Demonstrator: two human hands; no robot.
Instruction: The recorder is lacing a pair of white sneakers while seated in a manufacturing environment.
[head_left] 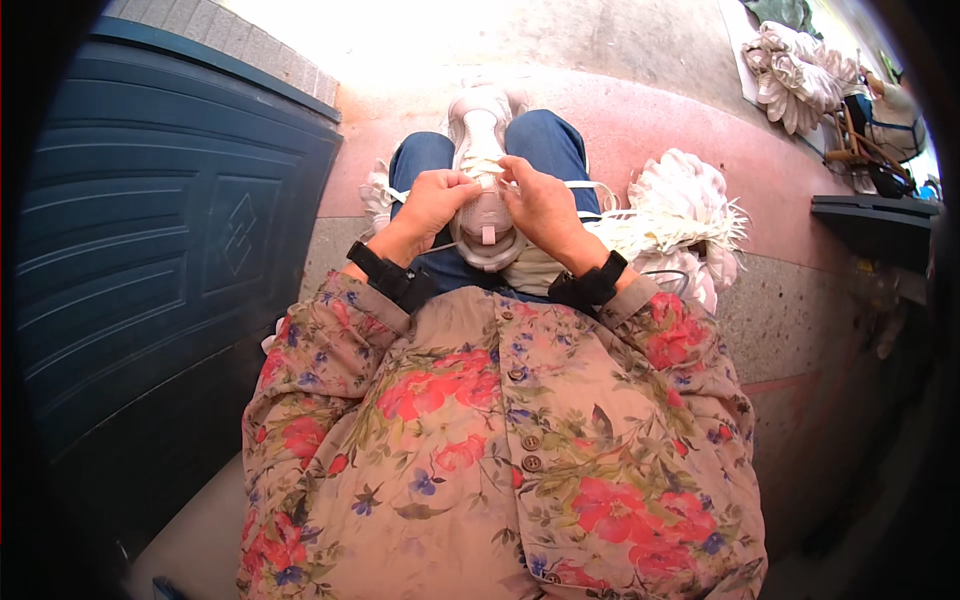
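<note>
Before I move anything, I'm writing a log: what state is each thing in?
Shoe: right side up, pointing away
Shoe's laces: tied or not, cannot tell
Left hand: bent, at the shoe
Right hand: bent, at the shoe
Wristbands: fastened
Jacket: closed in front
Lace bundle: ends loose
Far pile: heaped
Door: open or shut, cannot tell

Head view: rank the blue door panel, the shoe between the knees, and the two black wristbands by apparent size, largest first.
1. Blue door panel, clearly largest
2. Shoe, partly covered
3. Left wristband and right wristband: too alike to rank
</note>
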